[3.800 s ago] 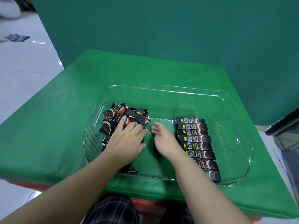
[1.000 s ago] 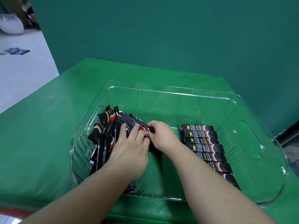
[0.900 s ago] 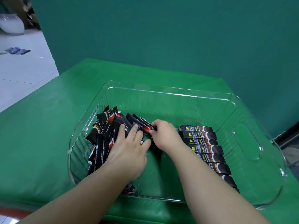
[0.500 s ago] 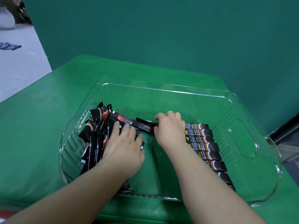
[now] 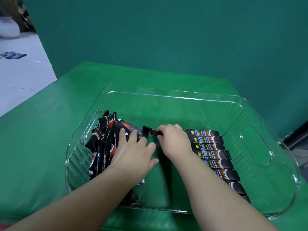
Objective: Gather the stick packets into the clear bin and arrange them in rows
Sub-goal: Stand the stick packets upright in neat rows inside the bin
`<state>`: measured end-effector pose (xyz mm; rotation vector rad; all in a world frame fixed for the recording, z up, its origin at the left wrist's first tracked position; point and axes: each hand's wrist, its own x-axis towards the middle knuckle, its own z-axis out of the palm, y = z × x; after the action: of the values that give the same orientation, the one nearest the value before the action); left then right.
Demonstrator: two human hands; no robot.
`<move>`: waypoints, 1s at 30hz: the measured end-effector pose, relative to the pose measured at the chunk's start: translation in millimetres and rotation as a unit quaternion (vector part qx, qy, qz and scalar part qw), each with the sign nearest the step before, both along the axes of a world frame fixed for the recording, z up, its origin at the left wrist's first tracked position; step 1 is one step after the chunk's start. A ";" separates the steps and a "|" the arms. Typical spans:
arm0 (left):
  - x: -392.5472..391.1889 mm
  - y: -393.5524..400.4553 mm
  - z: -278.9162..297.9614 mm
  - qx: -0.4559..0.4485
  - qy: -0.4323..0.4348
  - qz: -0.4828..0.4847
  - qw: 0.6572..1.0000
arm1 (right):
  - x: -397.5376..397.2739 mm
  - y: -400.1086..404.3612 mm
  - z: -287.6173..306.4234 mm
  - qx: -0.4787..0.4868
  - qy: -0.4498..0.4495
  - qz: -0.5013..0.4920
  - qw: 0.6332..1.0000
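One packet (image 5: 150, 131) is in play, pinched at its near end by the right hand (image 5: 175, 140), whose fingers are curled over it. It sits between the loose pile (image 5: 104, 144) on the left of the clear bin (image 5: 175, 97) and the tidy row (image 5: 210, 155) on the right. The free end of the packet points toward the pile and lies just beside it.

Left hand (image 5: 133, 152) lies flat on the pile, fingers straight and spread, pressing down; it grips nothing. The thumb hangs off the pile's edge over bare bin floor.

Step in hand, as I judge it: draw the single packet clear of the pile and carry it over to the row. To do it well:
- keep the left palm pressing so neighbouring packets don't drag along;
- pull low and level, lengthwise, rather than lifting steeply, since foil sticks slide over one another;
- turn the packet to match the row's heading, print side up if the others show print;
- set it at the far end of the row, touching the last one, ends flush.

The row lies side by side, running from mid-bin to the near wall, partly hidden by the right forearm. The bin stands on the green table (image 5: 50, 130). No packets show outside the bin, so gathering looks finished and sorting is what remains.
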<state>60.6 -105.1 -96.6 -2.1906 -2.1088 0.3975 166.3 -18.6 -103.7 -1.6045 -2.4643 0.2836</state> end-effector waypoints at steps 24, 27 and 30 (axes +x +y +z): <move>-4.8 8.5 -6.1 0.031 0.018 0.005 0.999 | 4.1 0.9 5.1 0.012 0.050 -0.061 0.997; -3.1 10.5 -6.7 0.001 0.028 0.014 1.000 | 5.1 0.1 6.9 0.017 0.044 -0.081 0.996; -2.1 11.6 -6.3 -0.016 0.040 0.026 0.999 | 5.3 -1.0 8.0 0.008 0.040 -0.093 0.995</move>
<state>58.4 -93.5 -102.9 -2.1026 -2.1346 0.5164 171.6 -19.6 -95.6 -1.7643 -2.2342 0.2922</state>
